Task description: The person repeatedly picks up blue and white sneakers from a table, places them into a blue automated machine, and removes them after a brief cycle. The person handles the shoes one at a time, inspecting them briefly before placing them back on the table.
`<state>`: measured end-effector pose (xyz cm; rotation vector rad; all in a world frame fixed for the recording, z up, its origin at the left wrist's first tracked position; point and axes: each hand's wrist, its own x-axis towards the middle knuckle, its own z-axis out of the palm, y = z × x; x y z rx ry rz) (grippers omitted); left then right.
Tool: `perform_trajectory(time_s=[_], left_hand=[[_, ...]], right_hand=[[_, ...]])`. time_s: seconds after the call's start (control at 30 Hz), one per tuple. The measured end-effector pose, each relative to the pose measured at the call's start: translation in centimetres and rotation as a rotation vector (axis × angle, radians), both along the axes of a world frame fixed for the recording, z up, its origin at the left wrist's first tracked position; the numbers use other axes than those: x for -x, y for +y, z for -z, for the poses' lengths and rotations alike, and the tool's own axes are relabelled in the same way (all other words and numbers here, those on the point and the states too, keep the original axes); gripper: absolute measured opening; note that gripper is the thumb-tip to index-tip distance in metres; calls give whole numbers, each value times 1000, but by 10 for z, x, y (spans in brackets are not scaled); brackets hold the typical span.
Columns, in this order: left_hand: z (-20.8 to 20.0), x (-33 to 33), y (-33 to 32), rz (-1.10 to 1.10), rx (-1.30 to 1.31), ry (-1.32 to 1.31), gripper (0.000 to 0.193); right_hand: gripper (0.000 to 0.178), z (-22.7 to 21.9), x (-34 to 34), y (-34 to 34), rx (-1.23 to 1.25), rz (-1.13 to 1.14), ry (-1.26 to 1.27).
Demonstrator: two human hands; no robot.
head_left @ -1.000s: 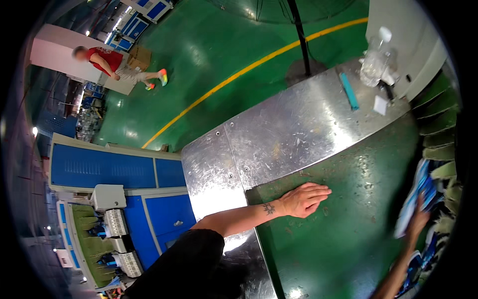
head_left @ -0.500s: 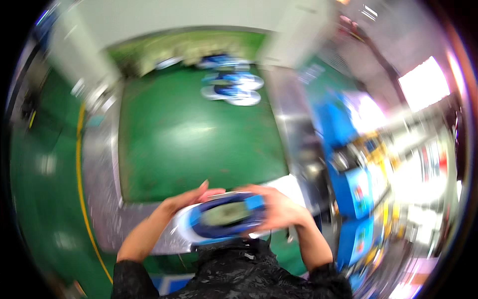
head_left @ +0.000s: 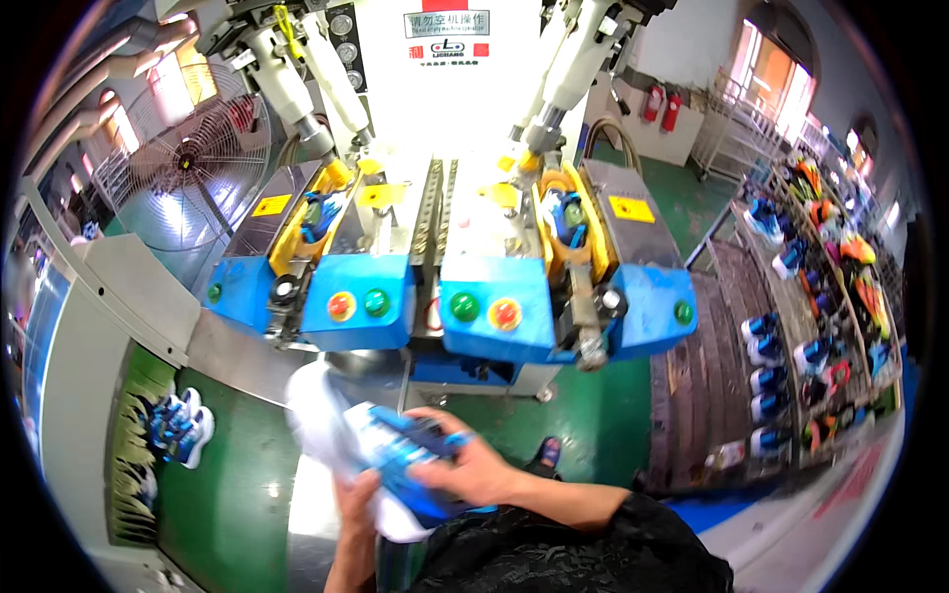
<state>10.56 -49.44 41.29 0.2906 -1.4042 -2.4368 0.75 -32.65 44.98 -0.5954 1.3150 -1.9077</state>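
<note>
A blue and white sneaker [head_left: 393, 447] is held between my two hands in front of the press machine. My right hand [head_left: 479, 472] grips its blue upper near the opening, fingers closed round it. My left hand [head_left: 356, 509] holds the lower side, its thumb showing and its other fingers mostly hidden. A white shape [head_left: 318, 413], smeared by motion, runs along the shoe's left side; it looks like the sole, though I cannot tell surely. In the machine, one blue shoe [head_left: 318, 217] sits between yellow pads at the left station, another blue shoe [head_left: 568, 219] at the right.
Blue housings [head_left: 494, 331] with red and green buttons jut out at the machine's front. A green conveyor belt [head_left: 232, 474] carrying several sneakers [head_left: 183, 425] lies at lower left. A large fan [head_left: 188, 158] stands far left. Racks [head_left: 732, 336] of shoes line the right.
My view has swung right, from the green belt to the press machine. Both hands still hold the sneaker, which is now tilted, with my right hand on the upper.
</note>
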Motion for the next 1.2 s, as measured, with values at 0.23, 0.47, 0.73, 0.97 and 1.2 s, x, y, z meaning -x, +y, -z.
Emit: perform_trajectory(time_s=[0.23,0.47,0.73,0.97,1.2], left_hand=[[-34,190,180,287,236,33,72],[3,510,226,294,881,-472,100],[58,631,242,186,1286,-420,74],[-49,482,174,615,489,-264,49],[-23,182,112,-14,-241,-255,89]], right_hand=[[54,78,126,282,103,757,-200],[66,59,134,345,-363,1135,226],[51,41,116,333,-129,1310,-135],[54,58,169,342,-220,1093,-30],[34,-9,463,244,-467,461,-543]])
